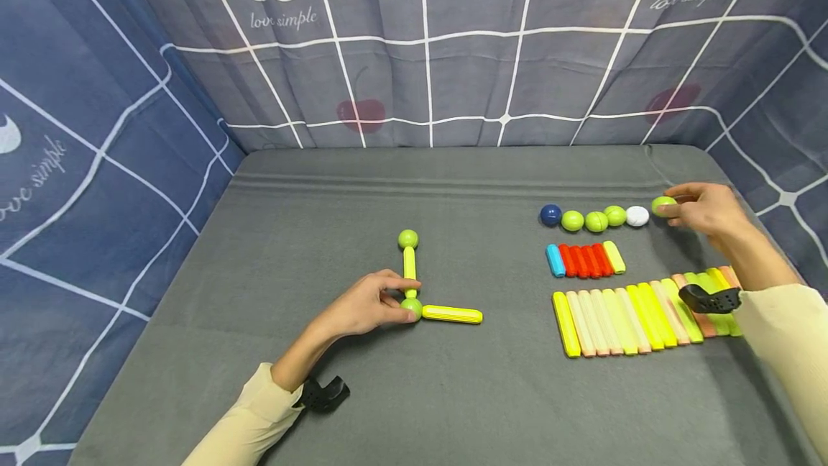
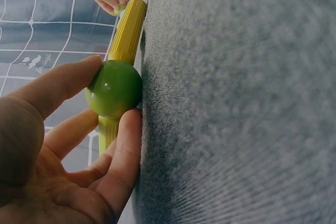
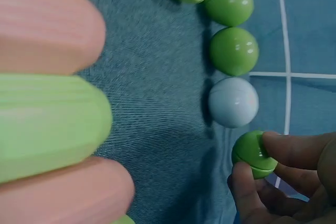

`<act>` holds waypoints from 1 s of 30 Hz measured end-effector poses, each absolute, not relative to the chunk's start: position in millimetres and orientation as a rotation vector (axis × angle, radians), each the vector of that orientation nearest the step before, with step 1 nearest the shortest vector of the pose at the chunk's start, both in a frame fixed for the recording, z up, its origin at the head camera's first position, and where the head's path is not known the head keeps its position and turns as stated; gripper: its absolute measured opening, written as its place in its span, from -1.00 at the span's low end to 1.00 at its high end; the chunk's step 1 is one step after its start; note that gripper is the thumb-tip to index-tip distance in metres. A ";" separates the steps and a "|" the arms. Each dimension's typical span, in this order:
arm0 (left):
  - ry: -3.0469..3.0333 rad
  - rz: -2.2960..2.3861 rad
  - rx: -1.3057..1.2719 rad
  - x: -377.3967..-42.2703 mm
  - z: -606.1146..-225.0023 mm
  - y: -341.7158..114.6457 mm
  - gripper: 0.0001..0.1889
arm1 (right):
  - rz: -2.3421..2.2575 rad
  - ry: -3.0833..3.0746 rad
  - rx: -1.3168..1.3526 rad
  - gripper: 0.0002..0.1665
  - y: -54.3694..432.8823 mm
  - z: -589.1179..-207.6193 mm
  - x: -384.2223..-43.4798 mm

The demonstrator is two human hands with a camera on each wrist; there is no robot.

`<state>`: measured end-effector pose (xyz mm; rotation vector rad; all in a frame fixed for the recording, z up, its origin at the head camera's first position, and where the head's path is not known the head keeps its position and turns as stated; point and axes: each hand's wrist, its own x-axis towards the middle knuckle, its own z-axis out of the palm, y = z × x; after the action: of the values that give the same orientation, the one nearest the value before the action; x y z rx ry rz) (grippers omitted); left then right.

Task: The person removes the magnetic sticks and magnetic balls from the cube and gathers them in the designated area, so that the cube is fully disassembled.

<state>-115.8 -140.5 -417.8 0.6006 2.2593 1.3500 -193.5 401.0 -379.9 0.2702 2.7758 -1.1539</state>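
Observation:
Thumb and fingers of my left hand (image 1: 371,304) pinch the green ball (image 2: 114,88) at the corner of an L-shaped piece. From that ball a yellow-green rod (image 1: 410,265) runs away from me to another green ball (image 1: 408,239), and a yellow rod (image 1: 453,314) points right. At the back right, my right hand (image 1: 708,208) pinches a loose green ball (image 3: 254,155) between thumb and fingers. It is at the right end of a row, beside a white ball (image 3: 233,102).
The row also has several green balls (image 1: 596,221) and a dark blue ball (image 1: 550,215). Nearer lie short red rods (image 1: 585,261) between a blue rod (image 1: 555,261) and a pale yellow one. Long yellow, pink and green rods (image 1: 637,316) lie side by side under the right forearm. Patterned curtains (image 1: 466,78) enclose the table.

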 end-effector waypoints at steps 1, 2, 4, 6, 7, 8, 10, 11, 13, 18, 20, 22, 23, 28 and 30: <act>2.257 1.351 0.600 -115.6 -417.7 -140.0 -0.48 | -1.153 2.771 0.268 -0.28 401.5 -381.0 -194.4; 2.254 1.354 0.603 -115.7 -418.2 -139.9 -0.48 | -1.141 2.770 0.266 -0.30 401.7 -381.9 -195.0; 2.251 1.356 0.605 -115.8 -418.7 -139.7 -0.48 | -1.106 2.770 0.260 -0.33 402.4 -383.5 -195.3; 2.247 1.357 0.604 -115.7 -419.0 -139.8 -0.48 | -1.076 2.763 0.246 -0.34 402.9 -385.0 -195.4; 2.247 1.358 0.605 -115.8 -419.3 -140.1 -0.48 | -1.067 2.763 0.239 -0.35 402.8 -385.8 -195.4; 2.249 1.357 0.605 -115.7 -419.3 -140.3 -0.48 | -1.058 2.765 0.234 -0.35 402.7 -386.5 -195.5; 2.253 1.351 0.603 -115.2 -418.4 -140.3 -0.48 | -1.054 2.762 0.227 -0.35 402.7 -387.4 -195.6; 2.254 1.351 0.605 -115.3 -418.7 -140.7 -0.48 | -1.060 2.758 0.224 -0.35 402.5 -387.7 -195.6; 2.255 1.350 0.606 -115.2 -418.6 -140.9 -0.48 | -1.075 2.752 0.218 -0.35 402.3 -388.0 -195.5; 2.259 1.346 0.608 -115.0 -418.4 -140.3 -0.47 | -1.117 2.730 0.212 -0.33 402.5 -388.1 -193.9; 2.263 1.342 0.612 -115.0 -418.5 -140.0 -0.47 | -1.134 2.734 0.214 -0.32 402.4 -387.8 -192.8; 2.268 1.338 0.616 -115.2 -419.1 -140.1 -0.47 | -1.147 2.748 0.218 -0.32 401.6 -386.6 -191.2; 2.270 1.336 0.616 -115.1 -419.3 -140.3 -0.47 | -1.147 2.759 0.217 -0.32 401.1 -385.7 -190.3; 2.268 1.341 0.611 -114.9 -421.1 -141.0 -0.47 | -1.104 2.801 0.194 -0.35 397.4 -378.7 -182.0; 2.262 1.346 0.615 -115.0 -422.2 -141.2 -0.47 | -1.076 2.819 0.173 -0.36 394.3 -375.8 -176.7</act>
<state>-115.0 -141.2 -422.2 0.6151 2.2623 1.3460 -176.7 394.3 -375.8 0.1731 2.8185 -1.0764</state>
